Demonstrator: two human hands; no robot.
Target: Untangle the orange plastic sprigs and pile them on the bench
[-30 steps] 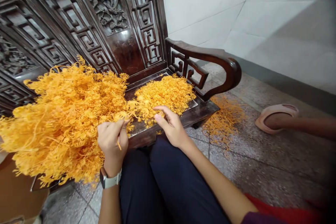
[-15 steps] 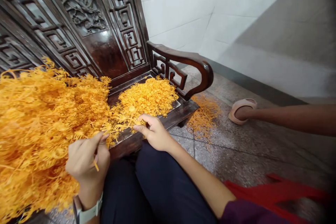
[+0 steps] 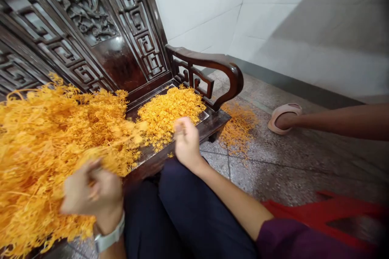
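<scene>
My left hand (image 3: 92, 192) is smeared by motion, its fingers curled. At its fingertips a blurred orange plastic strand (image 3: 105, 157) stretches over the large tangled heap of orange plastic pieces (image 3: 39, 141) on the left. My right hand (image 3: 187, 143) is closed, thumb against fingers, above the front edge of the bench seat. Whatever is inside it, if anything, is hidden. Just beyond it lies a smaller pile of orange flower-like plastic pieces (image 3: 170, 107) on the seat.
The dark carved wooden bench (image 3: 121, 64) has a curved armrest (image 3: 234, 77) at right. Thin orange scraps (image 3: 238, 127) lie on the tiled floor below. Another person's foot in a pink slipper (image 3: 284, 119) is at right. A red object (image 3: 334, 214) stands low at right.
My hands have moved apart: the left went down and leftward, the right went up and rightward and closed. The strand between them is no longer at my right fingertips.
</scene>
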